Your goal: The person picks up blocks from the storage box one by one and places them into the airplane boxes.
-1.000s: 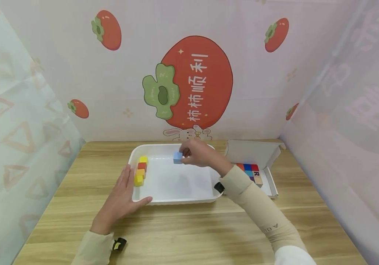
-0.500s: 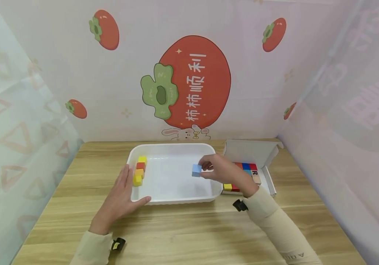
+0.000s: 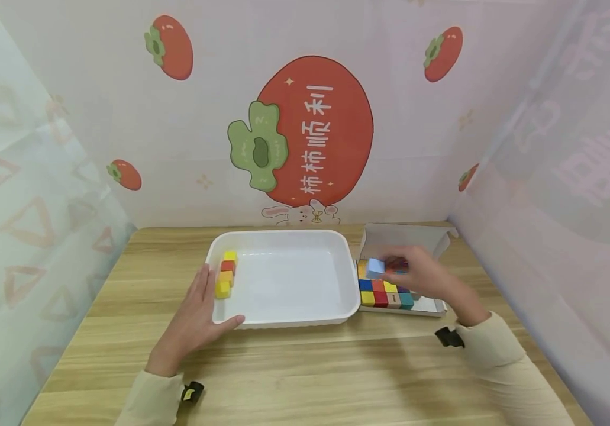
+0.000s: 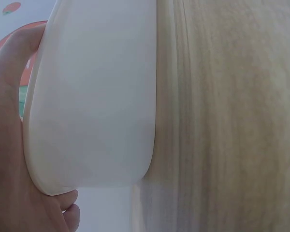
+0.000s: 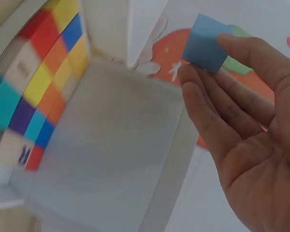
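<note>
Since a second ago your right hand has carried the light-blue block out of the white tray — fingertips pinch it above the box of coloured blocks right of the tray. Your left hand lies flat, fingers straight, against the tray's near-left corner — beyond it sits a short block row.

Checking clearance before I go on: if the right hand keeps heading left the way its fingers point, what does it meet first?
Probably the right wall of the white tray. The right hand pinches a light blue cube above the box of coloured cubes; its height is unclear, so it might pass over the rim.
</note>
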A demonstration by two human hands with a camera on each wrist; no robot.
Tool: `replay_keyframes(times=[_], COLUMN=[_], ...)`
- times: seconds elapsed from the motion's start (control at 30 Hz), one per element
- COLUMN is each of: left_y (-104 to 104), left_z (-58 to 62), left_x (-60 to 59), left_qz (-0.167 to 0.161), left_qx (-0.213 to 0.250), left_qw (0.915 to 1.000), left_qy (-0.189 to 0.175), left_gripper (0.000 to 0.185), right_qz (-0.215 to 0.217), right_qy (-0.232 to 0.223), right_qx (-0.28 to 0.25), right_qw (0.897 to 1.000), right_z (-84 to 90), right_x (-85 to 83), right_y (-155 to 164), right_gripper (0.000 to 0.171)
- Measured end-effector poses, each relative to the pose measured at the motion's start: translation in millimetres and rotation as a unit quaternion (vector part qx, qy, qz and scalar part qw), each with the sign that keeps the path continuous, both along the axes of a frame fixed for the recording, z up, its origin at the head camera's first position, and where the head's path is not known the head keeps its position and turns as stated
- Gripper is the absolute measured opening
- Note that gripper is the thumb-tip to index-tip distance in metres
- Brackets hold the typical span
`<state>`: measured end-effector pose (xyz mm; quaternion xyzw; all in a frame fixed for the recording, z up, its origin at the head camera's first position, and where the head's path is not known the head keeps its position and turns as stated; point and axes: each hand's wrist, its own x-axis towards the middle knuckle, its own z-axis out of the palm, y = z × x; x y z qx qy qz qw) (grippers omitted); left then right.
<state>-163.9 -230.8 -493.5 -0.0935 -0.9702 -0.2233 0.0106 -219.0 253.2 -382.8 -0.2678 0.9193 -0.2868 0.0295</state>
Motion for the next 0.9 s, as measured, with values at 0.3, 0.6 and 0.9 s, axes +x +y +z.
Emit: replay_keyframes(times=[0.3, 0.6, 0.9], left_y=[0.1, -0.1, -0.3], left_z=[1.2, 0.7, -0.7], left_x=[-0.5, -0.4, 0.0], left_qz=[0.000, -0.001, -0.004], left_qx=[-0.002, 0.003, 0.006], left_qw=[1.0000, 1.0000, 1.0000], left_qy=[-0.002, -0.003, 0.005], left_gripper=[0.131, 0.132, 0.132], right_qz=[-0.038, -0.059, -0.054], right_qy=[0.012, -0.001, -0.032], right_qx=[0.023, 0.035, 0.037], right_qw=[0.999, 0.998, 0.997], right_z=[-4.5, -23.3, -48.9], right_x=[19.8, 26.9, 21.5], right_y=[52.5, 87.2, 108.9], right_gripper=[0.022, 0.024, 0.029])
